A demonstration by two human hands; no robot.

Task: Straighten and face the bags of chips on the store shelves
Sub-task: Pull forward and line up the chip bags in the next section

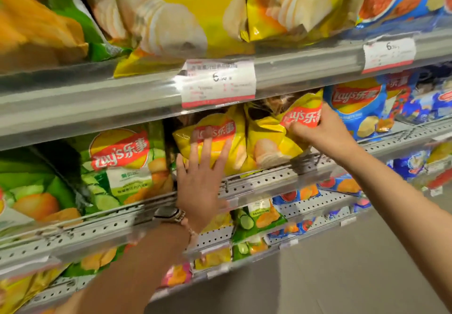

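Two yellow Lay's bags sit side by side on the middle shelf (pixel 269 181), just under the shelf rail that carries a white price tag (pixel 218 83). The left yellow bag (pixel 215 142) faces outward, leaning a little, and the left hand (pixel 201 181) lies flat against its lower front with fingers straight and spread, holding nothing; a watch (pixel 170 214) sits on that wrist. The right yellow bag (pixel 274 137) is crumpled and turned askew, its top corner tilted up toward the rail, and the right hand (pixel 318 130) pinches that upper part at the red logo, fingers curled around the foil. To the left on the same shelf stands a green cucumber-flavour bag (pixel 122 164), upright and facing forward; to the right, a blue Lay's bag (pixel 357 108). The shelf above holds larger yellow bags (pixel 181 15), blurred. Lower shelves carry more green, yellow and blue bags, too blurred to read.
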